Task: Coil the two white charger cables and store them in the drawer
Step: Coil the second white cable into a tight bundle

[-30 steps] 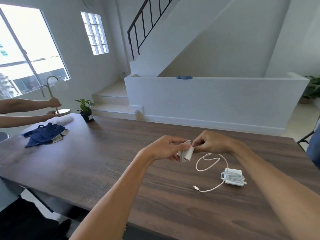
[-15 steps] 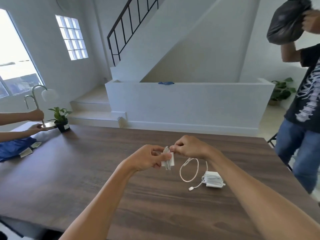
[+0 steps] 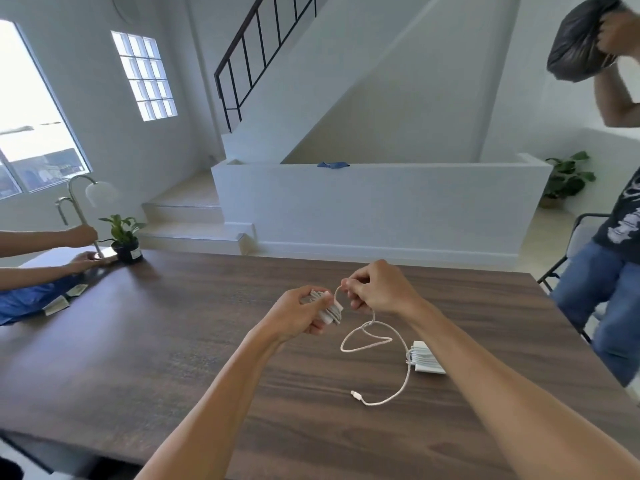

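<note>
Two chargers — one (image 3: 327, 308) in left hand (image 3: 294, 315), one (image 3: 426, 356) on table (image 3: 173, 341).

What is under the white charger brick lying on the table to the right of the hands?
The charger brick, wound with cable, lies directly on the wooden table; its loose cable end trails left. Nothing else shows beneath; the underside is covered.

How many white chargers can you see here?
2. One charger is gripped in the left hand, its cable pinched by the right hand; the other charger lies on the table.
</note>
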